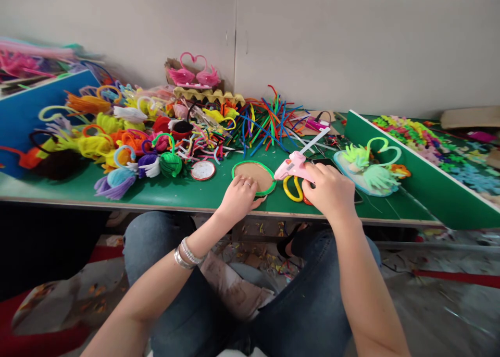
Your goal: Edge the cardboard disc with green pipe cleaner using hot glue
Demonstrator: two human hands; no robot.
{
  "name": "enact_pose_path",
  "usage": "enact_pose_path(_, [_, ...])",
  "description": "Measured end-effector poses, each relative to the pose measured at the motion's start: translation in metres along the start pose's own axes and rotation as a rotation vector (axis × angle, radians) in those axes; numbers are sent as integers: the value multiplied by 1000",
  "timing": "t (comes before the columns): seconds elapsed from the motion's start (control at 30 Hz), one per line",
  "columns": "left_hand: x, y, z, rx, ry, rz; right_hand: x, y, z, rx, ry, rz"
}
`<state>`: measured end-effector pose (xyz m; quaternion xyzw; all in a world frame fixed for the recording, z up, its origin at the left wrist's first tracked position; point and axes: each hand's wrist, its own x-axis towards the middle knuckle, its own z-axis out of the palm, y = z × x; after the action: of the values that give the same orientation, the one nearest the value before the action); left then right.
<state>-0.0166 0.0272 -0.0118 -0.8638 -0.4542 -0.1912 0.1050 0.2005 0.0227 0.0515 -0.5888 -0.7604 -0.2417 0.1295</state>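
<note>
My left hand (242, 193) holds the near edge of a brown cardboard oval (255, 173), its fingers on top and the thumb by the rim. A bright green fuzzy pipe cleaner (252, 163) runs around the oval's edge. My right hand (330, 185) is wrapped round a pink hot glue gun (291, 165), whose nozzle is at the oval's right rim. A translucent glue stick (315, 139) sticks out of the gun's back. Under the gun lie scissors with a yellow handle (292, 190), partly hidden by my right hand.
Pipe-cleaner swans (125, 138) are heaped at left, beside a small round white disc (202, 170). Loose pipe cleaners (269, 120) lie behind. A pair of light green swans (378, 164) stands at right, before a green divider (414, 174). A dark phone (358, 196) lies near my right hand.
</note>
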Motion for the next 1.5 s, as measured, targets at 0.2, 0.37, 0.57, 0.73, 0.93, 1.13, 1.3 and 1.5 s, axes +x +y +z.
enact_pose_path(0.2, [0, 0, 0, 16, 3, 8, 2, 1, -4, -50, -18, 20])
enact_pose_path(0.37, [-1, 0, 1, 12, 3, 8, 4, 1, -3, -68, -64, 35])
enact_pose_path(0.57, [0, 0, -1, -27, -11, -11, 6, -1, 2, -53, -68, 1])
enact_pose_path(0.73, [0, 0, -2, -19, -33, -8, 4, 0, -3, -12, -52, -18])
enact_pose_path(0.93, [1, -10, -11, -75, -84, 11, 1, 2, -7, 10, -20, -45])
enact_pose_path(1.13, [2, -31, -20, -184, -89, 66, 1, 2, -8, -3, 31, -76])
enact_pose_path(1.3, [2, -38, -22, -232, -86, 59, 1, 2, -9, -14, 43, -105])
enact_pose_path(1.5, [3, -41, -23, -262, -107, 50, 2, 3, -10, -19, 59, -121])
